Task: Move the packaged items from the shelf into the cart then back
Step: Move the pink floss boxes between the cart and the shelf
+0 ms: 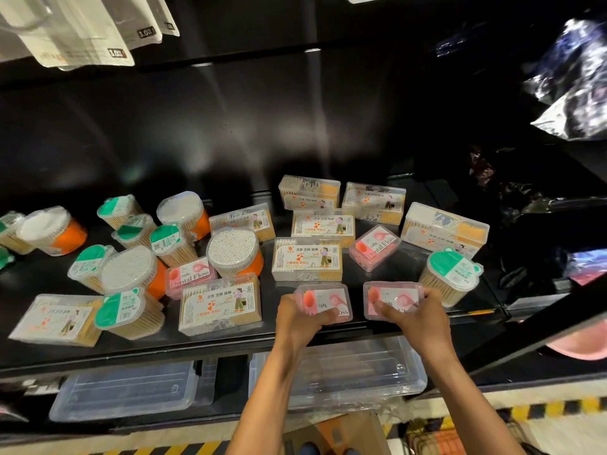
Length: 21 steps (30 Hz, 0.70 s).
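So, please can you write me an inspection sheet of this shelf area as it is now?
Surface: black shelf, glossy.
Job's things: two pink dental floss boxes, left box and right box, at the front edge; cart nothing seen.
Clutter: cotton swab tubs, green-lidded toothpick jars, clear combo boxes, scattered.
Grippers: left hand grips the left box; right hand grips the right box.
Cables: nothing seen.
Surroundings: clear storage bins below; striped floor tape.
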Each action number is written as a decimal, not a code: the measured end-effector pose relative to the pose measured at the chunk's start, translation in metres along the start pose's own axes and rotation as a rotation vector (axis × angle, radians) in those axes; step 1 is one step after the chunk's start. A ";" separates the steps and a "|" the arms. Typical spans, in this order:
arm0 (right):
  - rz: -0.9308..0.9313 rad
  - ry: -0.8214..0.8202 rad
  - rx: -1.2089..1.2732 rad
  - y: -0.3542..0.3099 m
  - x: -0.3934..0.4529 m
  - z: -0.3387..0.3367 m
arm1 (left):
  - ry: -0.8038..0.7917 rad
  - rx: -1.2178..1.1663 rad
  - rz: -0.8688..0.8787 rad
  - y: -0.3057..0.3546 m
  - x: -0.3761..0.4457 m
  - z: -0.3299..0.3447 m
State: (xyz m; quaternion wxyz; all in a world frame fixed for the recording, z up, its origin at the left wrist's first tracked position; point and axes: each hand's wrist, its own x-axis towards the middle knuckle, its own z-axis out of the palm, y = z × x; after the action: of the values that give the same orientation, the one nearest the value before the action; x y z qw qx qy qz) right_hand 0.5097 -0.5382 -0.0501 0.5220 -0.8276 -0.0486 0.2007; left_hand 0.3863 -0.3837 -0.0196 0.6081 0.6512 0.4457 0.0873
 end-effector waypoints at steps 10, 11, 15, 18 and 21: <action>0.001 -0.099 0.300 -0.004 -0.023 -0.001 | -0.177 -0.230 -0.010 -0.004 -0.009 -0.014; -0.003 -0.088 0.337 -0.006 -0.030 -0.002 | -0.196 -0.248 -0.013 -0.005 -0.009 -0.016; 0.007 -0.018 0.430 -0.010 -0.056 -0.007 | -0.295 -0.276 -0.018 -0.006 -0.011 -0.024; 0.025 0.030 0.493 -0.002 -0.082 -0.010 | -0.379 -0.251 -0.013 -0.007 -0.016 -0.027; 0.091 0.109 0.606 0.015 -0.113 -0.013 | -0.483 -0.187 0.004 -0.010 -0.026 -0.024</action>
State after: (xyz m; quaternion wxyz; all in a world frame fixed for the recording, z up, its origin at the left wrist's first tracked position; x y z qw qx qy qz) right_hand 0.4092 -0.5889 -0.0270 0.7373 -0.6451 0.0786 0.1846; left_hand 0.3504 -0.3855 -0.0109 0.7542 0.5950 0.2763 -0.0287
